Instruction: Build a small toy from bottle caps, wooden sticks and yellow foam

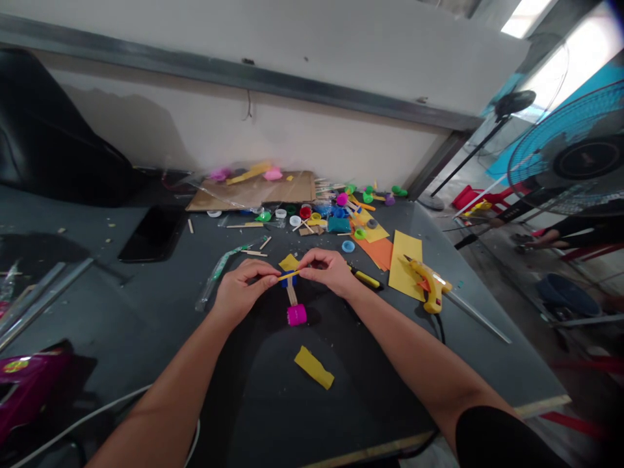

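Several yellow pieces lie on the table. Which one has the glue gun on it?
The large yellow sheet right of the right hand: the glue gun rests partly on it. The small crumpled piece nearer you lies bare.

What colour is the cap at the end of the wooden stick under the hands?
Bright pink; the cap shows clearly in the head view.

Held level, slightly tilted: thin yellow stick (288, 275), pinched at either end by left hand (238, 289) and right hand (327, 270). Just beneath, pale wooden stick (291, 296) lying lengthwise, near end touching pink cap (296, 314). Small blue bit at the crossing, unclear.
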`<move>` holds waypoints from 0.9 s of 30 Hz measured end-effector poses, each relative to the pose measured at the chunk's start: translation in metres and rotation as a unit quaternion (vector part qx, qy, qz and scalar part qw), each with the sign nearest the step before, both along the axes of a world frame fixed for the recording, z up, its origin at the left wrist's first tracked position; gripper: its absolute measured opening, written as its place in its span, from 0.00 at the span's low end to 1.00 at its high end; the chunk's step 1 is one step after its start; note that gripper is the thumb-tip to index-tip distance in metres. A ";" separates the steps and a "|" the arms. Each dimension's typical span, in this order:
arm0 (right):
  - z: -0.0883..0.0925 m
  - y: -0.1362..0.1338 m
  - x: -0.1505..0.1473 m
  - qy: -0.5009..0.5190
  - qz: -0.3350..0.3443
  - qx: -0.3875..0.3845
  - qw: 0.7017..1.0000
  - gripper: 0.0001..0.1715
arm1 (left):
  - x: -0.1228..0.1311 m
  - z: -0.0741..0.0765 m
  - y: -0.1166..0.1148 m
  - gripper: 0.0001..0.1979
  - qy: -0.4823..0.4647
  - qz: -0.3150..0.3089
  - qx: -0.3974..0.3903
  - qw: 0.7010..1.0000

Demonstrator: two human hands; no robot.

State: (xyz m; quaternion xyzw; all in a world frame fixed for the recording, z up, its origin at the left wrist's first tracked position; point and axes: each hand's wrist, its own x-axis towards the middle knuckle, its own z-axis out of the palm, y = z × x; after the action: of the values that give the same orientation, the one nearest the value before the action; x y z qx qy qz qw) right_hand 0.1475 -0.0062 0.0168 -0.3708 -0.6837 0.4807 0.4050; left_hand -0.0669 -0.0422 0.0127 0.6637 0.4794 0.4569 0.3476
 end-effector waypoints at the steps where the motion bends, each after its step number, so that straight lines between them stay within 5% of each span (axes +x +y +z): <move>1: 0.000 0.000 0.000 0.001 0.000 -0.002 1.000 0.08 | 0.000 0.001 0.000 0.05 -0.002 0.002 0.000 1.000; 27: -0.006 0.000 0.001 -0.006 0.020 0.068 0.997 0.10 | 0.000 0.001 0.000 0.02 0.009 0.005 0.040 0.999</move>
State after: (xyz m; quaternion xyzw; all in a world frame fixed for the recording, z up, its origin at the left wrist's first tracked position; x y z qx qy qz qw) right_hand 0.1489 -0.0058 0.0108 -0.3315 -0.7246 0.4385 0.4157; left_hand -0.0668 -0.0426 0.0133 0.6786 0.4673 0.4714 0.3145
